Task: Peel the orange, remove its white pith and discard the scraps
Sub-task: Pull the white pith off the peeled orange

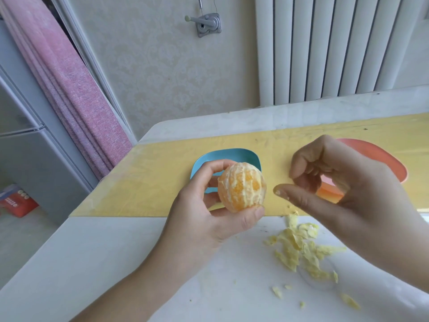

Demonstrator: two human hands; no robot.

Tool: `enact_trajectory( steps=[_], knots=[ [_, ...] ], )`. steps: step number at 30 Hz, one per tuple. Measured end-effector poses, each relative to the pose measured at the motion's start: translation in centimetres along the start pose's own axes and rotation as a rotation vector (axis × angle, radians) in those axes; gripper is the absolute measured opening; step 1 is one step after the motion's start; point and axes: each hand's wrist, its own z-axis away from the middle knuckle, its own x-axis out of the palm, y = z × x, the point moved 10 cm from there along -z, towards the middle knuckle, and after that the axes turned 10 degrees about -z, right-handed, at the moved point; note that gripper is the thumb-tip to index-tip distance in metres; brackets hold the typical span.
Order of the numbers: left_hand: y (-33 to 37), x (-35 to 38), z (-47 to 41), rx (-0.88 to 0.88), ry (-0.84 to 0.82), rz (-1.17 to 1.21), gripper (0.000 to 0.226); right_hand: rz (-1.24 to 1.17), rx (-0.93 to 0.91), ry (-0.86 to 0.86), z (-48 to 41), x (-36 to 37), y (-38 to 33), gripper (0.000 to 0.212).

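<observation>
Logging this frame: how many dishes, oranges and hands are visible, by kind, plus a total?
Dishes: 2 (blue dish, coral dish)
Oranges: 1 (peeled orange, gripped by the left hand)
Hands: 2 (left hand, right hand)
Total: 5

— How is the light?
— Bright, soft daylight, even all over. The white table (116, 263) below the hands nearly washes out, and a blown-out patch sits at the frame edge, right of the right hand (343, 182).
— Shadows?
— Only a pale grey one under the right hand, across the pith scraps (299, 249).
— Sharpness?
— The orange (241, 187) in the left hand (204, 205) is fairly crisp; the right hand's fingers look slightly smeared. Beyond the hands the radiator (336, 49) ribs fan outward, and far left the curtain (69, 89) leans, bent by the wide lens.
</observation>
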Motion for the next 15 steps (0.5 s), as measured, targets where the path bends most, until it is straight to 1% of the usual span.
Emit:
enact_trajectory(
  steps=[3,6,9,12,15],
  knots=[
    [-0.3,0.0,-0.2,0.001,0.009,0.014,0.053,0.152,-0.015,0.047,-0.3,-0.8,0.2,0.029],
    [-0.2,0.1,-0.1,0.017,0.001,0.027,0.052,0.253,-0.031,0.03,-0.4,-0.9,0.5,0.026],
    [0.0,0.2,-0.1,0.036,-0.001,-0.02,0.05,0.368,-0.02,-0.071,-0.3,-0.1,1.6,0.027],
    [0.3,0.0,0.0,0.055,0.017,-0.077,0.05,0.438,0.076,-0.188,0.2,0.7,3.4,0.026],
    [0.8,-0.1,0.1,0.1,0.031,-0.152,0.051,0.527,0.118,-0.234,0.2,0.8,3.5,0.02]
  ],
)
